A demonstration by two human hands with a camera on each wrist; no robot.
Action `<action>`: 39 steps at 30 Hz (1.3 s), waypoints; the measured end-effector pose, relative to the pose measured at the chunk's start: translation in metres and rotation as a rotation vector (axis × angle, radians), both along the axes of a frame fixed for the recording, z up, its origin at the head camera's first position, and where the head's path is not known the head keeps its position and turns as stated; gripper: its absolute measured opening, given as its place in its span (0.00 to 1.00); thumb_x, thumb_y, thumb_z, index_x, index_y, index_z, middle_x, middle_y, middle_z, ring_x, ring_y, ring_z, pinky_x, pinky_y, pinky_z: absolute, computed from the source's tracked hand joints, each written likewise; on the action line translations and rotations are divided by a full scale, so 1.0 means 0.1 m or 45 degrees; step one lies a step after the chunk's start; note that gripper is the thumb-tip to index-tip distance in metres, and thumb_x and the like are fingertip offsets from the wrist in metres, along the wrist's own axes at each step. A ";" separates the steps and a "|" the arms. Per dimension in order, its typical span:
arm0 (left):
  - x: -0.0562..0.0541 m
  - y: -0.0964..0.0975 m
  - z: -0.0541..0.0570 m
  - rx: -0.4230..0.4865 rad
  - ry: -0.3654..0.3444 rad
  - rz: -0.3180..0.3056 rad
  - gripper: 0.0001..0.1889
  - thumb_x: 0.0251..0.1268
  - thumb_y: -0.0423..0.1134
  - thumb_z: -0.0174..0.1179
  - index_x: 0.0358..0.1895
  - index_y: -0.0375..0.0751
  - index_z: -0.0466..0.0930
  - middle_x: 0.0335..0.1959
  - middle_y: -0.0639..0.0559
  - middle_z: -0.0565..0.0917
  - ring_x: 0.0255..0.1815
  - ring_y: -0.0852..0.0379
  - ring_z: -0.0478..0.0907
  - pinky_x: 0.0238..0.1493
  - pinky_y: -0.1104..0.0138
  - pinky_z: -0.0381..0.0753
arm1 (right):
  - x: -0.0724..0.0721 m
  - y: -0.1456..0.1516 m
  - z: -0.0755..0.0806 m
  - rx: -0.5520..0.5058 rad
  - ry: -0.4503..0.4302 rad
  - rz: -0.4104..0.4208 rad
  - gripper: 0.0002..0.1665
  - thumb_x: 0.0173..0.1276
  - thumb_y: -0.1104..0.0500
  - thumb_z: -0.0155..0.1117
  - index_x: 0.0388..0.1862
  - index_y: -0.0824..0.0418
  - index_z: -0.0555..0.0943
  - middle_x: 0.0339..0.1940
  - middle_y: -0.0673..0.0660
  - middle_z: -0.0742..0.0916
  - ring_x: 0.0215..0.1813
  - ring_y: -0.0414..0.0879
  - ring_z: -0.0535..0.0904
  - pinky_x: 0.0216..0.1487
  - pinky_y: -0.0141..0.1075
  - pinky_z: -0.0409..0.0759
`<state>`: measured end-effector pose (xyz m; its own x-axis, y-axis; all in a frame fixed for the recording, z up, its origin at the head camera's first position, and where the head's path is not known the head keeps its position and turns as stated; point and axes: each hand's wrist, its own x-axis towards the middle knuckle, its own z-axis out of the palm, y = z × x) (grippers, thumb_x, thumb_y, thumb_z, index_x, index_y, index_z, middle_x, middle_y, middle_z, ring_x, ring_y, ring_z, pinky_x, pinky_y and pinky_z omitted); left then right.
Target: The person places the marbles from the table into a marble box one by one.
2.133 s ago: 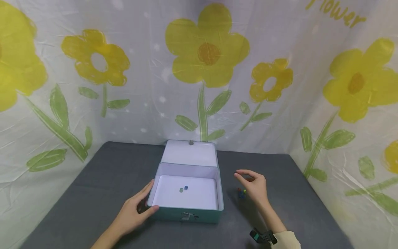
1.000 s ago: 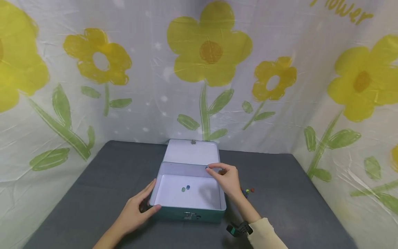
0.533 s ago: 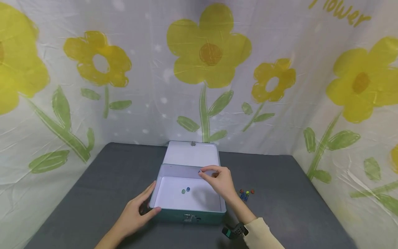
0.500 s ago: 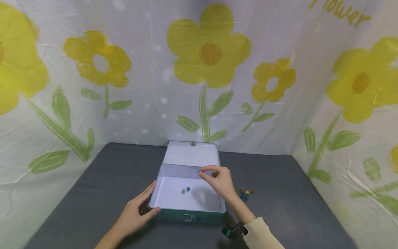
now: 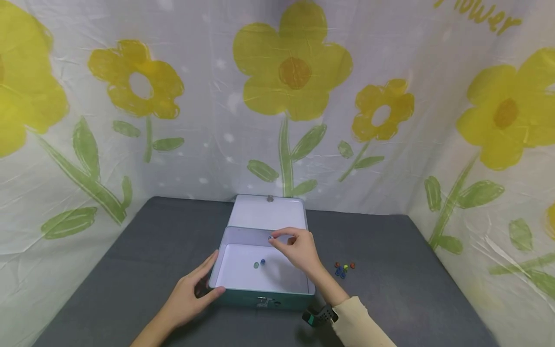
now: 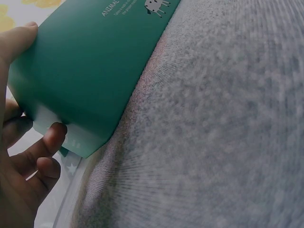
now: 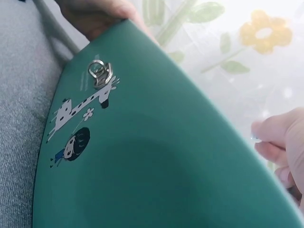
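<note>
A green tin box [image 5: 243,299] with a white inside stands on the dark table, its hinged lid [image 5: 266,212] laid back. My left hand [image 5: 184,294] grips the box's near left corner, thumb at the front and fingers along the side; the left wrist view shows these fingers bent against the green wall [image 6: 80,71]. Over the box's inside, my right hand [image 5: 301,248] pinches a small bluish bead-like piece [image 5: 270,237] between thumb and forefinger. A pale green piece [image 5: 256,265] and a blue piece [image 5: 262,261] lie on the box floor.
Several small blue, red and yellow-green pieces [image 5: 343,275] lie clustered on the table right of the box. A metal clasp [image 7: 100,73] sticks out from the box's front. Behind the table [image 5: 182,226] hangs a white sheet [image 5: 208,144] with yellow flowers.
From right of the box, my right hand has moved left over its inside with the pinched piece. My left hand has stayed on the box corner.
</note>
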<state>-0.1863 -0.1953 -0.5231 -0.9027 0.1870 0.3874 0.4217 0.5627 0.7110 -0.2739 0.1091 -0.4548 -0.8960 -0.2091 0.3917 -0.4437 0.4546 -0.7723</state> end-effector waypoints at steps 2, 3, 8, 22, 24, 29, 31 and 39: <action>0.01 0.00 -0.01 0.006 -0.009 -0.004 0.44 0.67 0.48 0.75 0.83 0.49 0.65 0.80 0.39 0.69 0.50 0.54 0.78 0.33 0.69 0.77 | 0.01 0.00 -0.02 0.025 0.027 0.004 0.06 0.68 0.58 0.79 0.43 0.55 0.94 0.11 0.46 0.80 0.11 0.31 0.57 0.17 0.30 0.58; 0.01 0.00 -0.01 0.007 -0.011 -0.005 0.44 0.67 0.49 0.75 0.83 0.49 0.65 0.80 0.39 0.69 0.50 0.55 0.78 0.33 0.69 0.77 | 0.01 0.00 -0.02 0.036 0.041 0.007 0.06 0.68 0.58 0.79 0.43 0.56 0.94 0.12 0.46 0.82 0.11 0.31 0.57 0.17 0.30 0.58; 0.01 0.00 0.00 0.013 -0.001 -0.015 0.44 0.67 0.48 0.75 0.83 0.48 0.65 0.80 0.38 0.68 0.50 0.51 0.77 0.33 0.69 0.77 | 0.00 -0.02 -0.03 0.101 0.075 0.033 0.06 0.67 0.59 0.79 0.41 0.59 0.94 0.25 0.52 0.91 0.11 0.29 0.55 0.16 0.31 0.58; 0.01 -0.01 0.00 -0.009 -0.011 -0.014 0.44 0.67 0.49 0.75 0.83 0.47 0.64 0.80 0.37 0.68 0.72 0.33 0.73 0.47 0.57 0.87 | -0.03 -0.04 -0.05 0.171 0.065 -0.037 0.06 0.65 0.61 0.80 0.40 0.60 0.93 0.35 0.55 0.94 0.12 0.31 0.56 0.16 0.28 0.58; 0.00 -0.01 0.00 -0.003 -0.011 -0.019 0.44 0.67 0.49 0.75 0.83 0.47 0.64 0.80 0.36 0.68 0.71 0.33 0.74 0.47 0.56 0.87 | -0.02 -0.04 -0.04 0.138 0.096 -0.052 0.07 0.65 0.61 0.80 0.41 0.61 0.93 0.35 0.56 0.94 0.12 0.30 0.56 0.15 0.28 0.58; 0.00 -0.01 0.01 -0.008 -0.008 -0.011 0.44 0.67 0.49 0.75 0.83 0.48 0.64 0.80 0.37 0.68 0.71 0.34 0.74 0.45 0.60 0.87 | 0.00 -0.02 -0.02 0.074 0.114 -0.045 0.08 0.67 0.60 0.79 0.44 0.60 0.93 0.37 0.56 0.94 0.12 0.29 0.57 0.16 0.29 0.59; 0.00 -0.01 0.01 -0.009 -0.008 -0.006 0.44 0.67 0.49 0.75 0.83 0.47 0.65 0.80 0.38 0.69 0.70 0.35 0.76 0.44 0.63 0.86 | 0.00 0.00 -0.02 0.058 0.098 -0.029 0.09 0.68 0.59 0.79 0.45 0.60 0.92 0.36 0.56 0.94 0.11 0.29 0.57 0.16 0.30 0.59; 0.00 -0.01 0.01 -0.007 -0.014 0.004 0.44 0.66 0.49 0.75 0.83 0.48 0.65 0.80 0.38 0.69 0.61 0.45 0.79 0.38 0.69 0.81 | 0.07 0.10 0.02 0.011 0.043 -0.003 0.12 0.69 0.57 0.78 0.48 0.61 0.92 0.21 0.57 0.89 0.10 0.30 0.59 0.16 0.31 0.59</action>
